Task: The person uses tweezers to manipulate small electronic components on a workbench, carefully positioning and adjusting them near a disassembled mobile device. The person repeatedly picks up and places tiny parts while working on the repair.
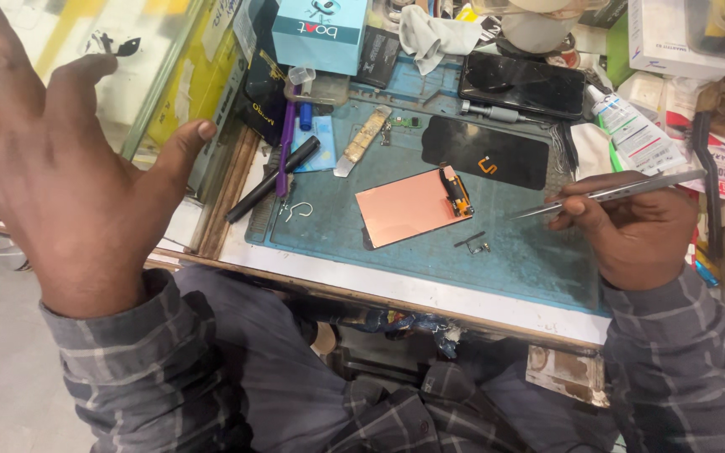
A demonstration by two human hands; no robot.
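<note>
We see the right hand (635, 239) resting at the right edge of the blue work mat (530, 260), its grip closed around a pair of metal tweezers (610, 195) whose thin tips point left over the mat, short of the copper-backed screen panel (413, 205). That panel lies face down near the middle of the mat, tilted slightly, with a small orange-and-black connector part (457, 191) at its upper right corner. Just below and right of it lie a few tiny dark parts (473, 244), too small for us to identify, though they look like small brackets or screws. A black glass panel (486, 153) lies just beyond the copper one, and a dark phone (522, 84) lies farther back. The left hand (60, 168) is raised well off to the left, away from the tabletop (396, 289), fingers spread wide and holding nothing. On the left side of the mat we see a black pen-like tool (272, 179), a purple tool (285, 138) and a small wire hook (297, 210).
</note>
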